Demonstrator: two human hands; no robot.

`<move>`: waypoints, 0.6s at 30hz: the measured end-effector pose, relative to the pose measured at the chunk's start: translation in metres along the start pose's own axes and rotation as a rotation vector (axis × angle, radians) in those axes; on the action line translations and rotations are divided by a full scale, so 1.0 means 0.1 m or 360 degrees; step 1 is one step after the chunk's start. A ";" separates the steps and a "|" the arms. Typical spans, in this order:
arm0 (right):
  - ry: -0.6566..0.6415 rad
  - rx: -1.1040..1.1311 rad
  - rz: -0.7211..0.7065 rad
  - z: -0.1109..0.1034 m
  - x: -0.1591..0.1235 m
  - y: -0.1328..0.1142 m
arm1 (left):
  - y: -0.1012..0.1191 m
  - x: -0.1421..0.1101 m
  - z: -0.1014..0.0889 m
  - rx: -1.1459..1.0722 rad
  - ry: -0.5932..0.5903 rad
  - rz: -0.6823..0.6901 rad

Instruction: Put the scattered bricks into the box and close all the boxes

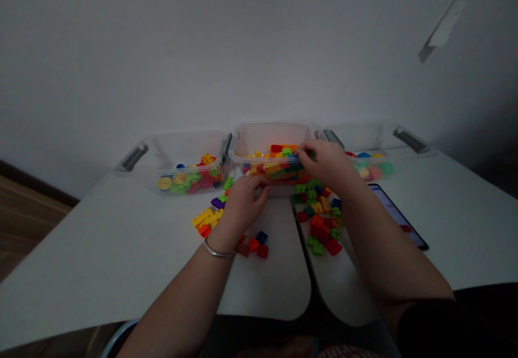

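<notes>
My right hand [321, 159] reaches over the front rim of the middle clear plastic box [275, 190]. Its fingers are pinched together at the box opening, close to the bricks inside. Whatever may be between those fingertips is too small and dark to make out. In front of the same box is my left hand [245, 200], fingers curled and thumb apart from them, with nothing visible in it. Colored toy building bricks [279, 170] fill the lower part of the box. Beneath and beside my left hand lie loose yellow bricks [208, 217] and a few red and blue bricks [254, 244].
A left clear box [190, 169] holds wheels and mixed toy pieces; a right clear box [374, 155] holds round pieces. A pile of red and green bricks [321, 228] lies left of my right forearm. A phone [399, 215] rests at right. A dark gap [306, 250] splits the white tabletop.
</notes>
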State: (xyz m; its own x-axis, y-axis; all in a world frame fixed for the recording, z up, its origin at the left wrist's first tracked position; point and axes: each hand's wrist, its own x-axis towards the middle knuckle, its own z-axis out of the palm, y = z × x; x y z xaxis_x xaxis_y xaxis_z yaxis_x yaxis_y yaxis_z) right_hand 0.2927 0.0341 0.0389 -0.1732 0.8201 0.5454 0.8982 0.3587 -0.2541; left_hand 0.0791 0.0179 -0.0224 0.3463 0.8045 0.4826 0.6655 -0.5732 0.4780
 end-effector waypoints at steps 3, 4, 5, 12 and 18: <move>-0.0062 -0.0066 0.0025 -0.01 0.00 -0.04 | 0.00 0.00 0.00 0.0014 -0.0038 0.0009; -0.0073 -0.0079 0.0025 -0.02 0.00 -0.05 | 0.00 0.00 0.01 0.0017 -0.0049 0.0009; -0.0082 -0.0086 0.0021 -0.02 0.00 -0.05 | -0.01 0.00 0.01 0.0019 -0.0058 0.0008; -0.0099 0.0034 -0.0072 -0.01 0.00 -0.01 | -0.03 -0.01 0.04 0.0039 -0.0128 -0.0001; 0.0075 0.0253 -0.0068 -0.21 -0.01 -0.07 | -0.02 -0.04 0.02 0.0180 -0.0223 0.0017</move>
State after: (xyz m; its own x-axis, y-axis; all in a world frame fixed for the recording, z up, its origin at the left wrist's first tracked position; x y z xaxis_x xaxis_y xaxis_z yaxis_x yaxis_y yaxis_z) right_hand 0.2949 0.0217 0.0570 -0.1873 0.7820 0.5945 0.8146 0.4619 -0.3509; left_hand 0.0777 0.0160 -0.0270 0.4370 0.8169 0.3765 0.7286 -0.5669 0.3843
